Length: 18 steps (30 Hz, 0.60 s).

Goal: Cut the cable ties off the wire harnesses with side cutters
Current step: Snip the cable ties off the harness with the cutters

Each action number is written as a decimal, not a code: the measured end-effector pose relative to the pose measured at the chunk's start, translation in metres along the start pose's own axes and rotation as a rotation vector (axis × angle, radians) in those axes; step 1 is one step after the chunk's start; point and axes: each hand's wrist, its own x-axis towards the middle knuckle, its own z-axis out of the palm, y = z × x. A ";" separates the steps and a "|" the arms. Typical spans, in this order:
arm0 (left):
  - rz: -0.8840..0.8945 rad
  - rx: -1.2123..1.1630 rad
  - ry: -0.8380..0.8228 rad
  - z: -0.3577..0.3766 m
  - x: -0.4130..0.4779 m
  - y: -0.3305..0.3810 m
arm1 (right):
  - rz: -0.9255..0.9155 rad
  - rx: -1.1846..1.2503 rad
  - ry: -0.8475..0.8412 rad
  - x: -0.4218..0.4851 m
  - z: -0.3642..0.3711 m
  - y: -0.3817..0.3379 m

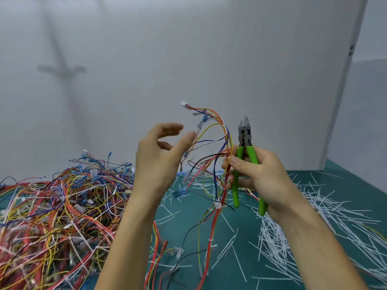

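**Harness and cutters share one hand**

The right hand (263,174) clasps the cutters (244,132), blades up, and pinches the harness (225,135) against their left handle. The left hand (159,158), left of the cutters, is loose and holds nothing. With no second grip the harness may slip to the desk (184,222) below the cutters. A tie (210,240) sitting tight on the wires risks a nicked wire if the blades bite deep.

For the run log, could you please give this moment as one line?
right hand: grips green-handled side cutters, multicoloured wire harness | left hand: open, empty
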 end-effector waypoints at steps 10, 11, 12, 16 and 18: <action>-0.018 0.431 -0.263 0.008 -0.017 0.019 | -0.185 -0.271 0.109 -0.003 0.020 0.000; -0.036 0.424 -0.238 0.010 -0.016 0.017 | -0.207 -0.307 0.109 -0.004 0.023 0.000; -0.057 0.364 -0.227 0.010 -0.015 0.016 | -0.218 -0.328 0.107 -0.005 0.025 0.001; -0.101 0.080 -0.291 0.005 -0.011 0.014 | -0.204 -0.304 0.029 -0.007 0.027 -0.001; -0.123 -0.029 -0.297 0.005 -0.011 0.013 | -0.177 -0.241 0.006 -0.008 0.027 -0.003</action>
